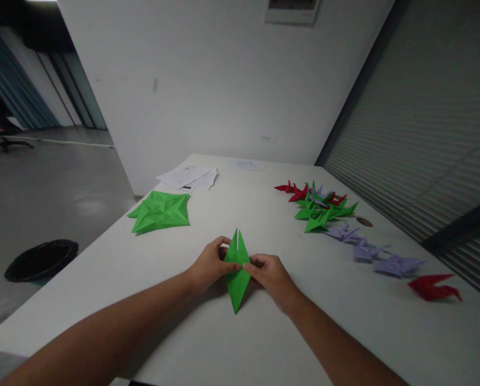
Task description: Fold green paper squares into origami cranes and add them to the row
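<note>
Left hand (208, 269) closed in a pinch on the left side of a green diamond (237, 289): thumb on top, fingers curled at its edge. Right hand (275, 280) pinches the right side likewise, thumb tip near the other at the middle. Neither hand spread wide. Diamond sits between them, over the near middle of the tabletop (240, 198); slit tip toward the far edge, whole tip toward the near one.

Step in hand, by my reading: a fold being lined up or pressed at the waist. Next move calls for one hand steadying the paper, the other drawing a flap true to the centre line, then creasing.

Outward: green sheets (163, 212), creased, overlapping, by the left edge. Papers (187, 177) beyond, toward the far left corner. Mixed folded birds (320, 212) heaped toward the far right; purple birds (398, 265) and a red bird (433, 288) nearer, along the right edge.

One container: bin (43, 277), black-lined, on the floor off the left edge. Mouth open, inside too dark to tell contents.
</note>
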`<state>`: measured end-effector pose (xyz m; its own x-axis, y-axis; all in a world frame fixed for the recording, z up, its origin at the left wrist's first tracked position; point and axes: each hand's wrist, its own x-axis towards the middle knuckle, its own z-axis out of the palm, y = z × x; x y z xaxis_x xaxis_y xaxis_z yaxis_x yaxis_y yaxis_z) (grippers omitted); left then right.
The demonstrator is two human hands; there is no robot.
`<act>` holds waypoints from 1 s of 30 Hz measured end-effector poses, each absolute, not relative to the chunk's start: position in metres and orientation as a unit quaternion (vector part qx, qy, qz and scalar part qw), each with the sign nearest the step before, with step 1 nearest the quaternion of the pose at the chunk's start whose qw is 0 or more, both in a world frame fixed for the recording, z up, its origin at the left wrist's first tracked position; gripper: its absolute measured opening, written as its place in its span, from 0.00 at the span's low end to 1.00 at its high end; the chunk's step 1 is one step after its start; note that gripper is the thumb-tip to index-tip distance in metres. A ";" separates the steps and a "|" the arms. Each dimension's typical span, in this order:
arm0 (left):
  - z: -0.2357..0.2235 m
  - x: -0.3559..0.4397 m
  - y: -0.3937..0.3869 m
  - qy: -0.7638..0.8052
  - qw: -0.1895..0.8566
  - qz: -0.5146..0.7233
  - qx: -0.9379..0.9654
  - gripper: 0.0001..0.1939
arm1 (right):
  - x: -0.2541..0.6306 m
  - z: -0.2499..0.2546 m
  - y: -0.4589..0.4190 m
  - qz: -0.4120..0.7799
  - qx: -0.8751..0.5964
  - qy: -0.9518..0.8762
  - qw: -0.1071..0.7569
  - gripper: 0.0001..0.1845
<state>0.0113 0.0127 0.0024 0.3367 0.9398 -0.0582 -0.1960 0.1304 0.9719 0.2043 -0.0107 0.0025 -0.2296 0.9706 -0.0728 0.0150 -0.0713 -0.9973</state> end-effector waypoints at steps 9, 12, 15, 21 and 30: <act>0.000 0.007 0.019 0.391 0.641 0.447 0.486 0.30 | 0.210 -0.002 -0.007 0.554 -0.515 -0.513 0.405 0.25; 0.000 0.006 0.019 0.395 0.639 0.450 0.484 0.29 | 0.211 -0.001 -0.005 0.543 -0.535 -0.507 0.403 0.24; -0.002 0.005 0.020 0.387 0.640 0.455 0.483 0.27 | 0.211 0.001 -0.004 0.539 -0.540 -0.506 0.403 0.24; -0.004 0.006 0.017 0.346 0.653 0.476 0.477 0.27 | 0.211 0.003 -0.007 0.548 -0.530 -0.510 0.398 0.25; -0.002 0.011 0.014 0.405 0.654 0.429 0.474 0.32 | 0.207 -0.001 -0.008 0.559 -0.517 -0.535 0.365 0.25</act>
<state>0.0114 0.0140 -0.0018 0.3049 0.9445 -0.1222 -0.1768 0.1822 0.9673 0.2075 -0.0081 -0.0010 -0.1980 0.9622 -0.1872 0.1456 -0.1599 -0.9763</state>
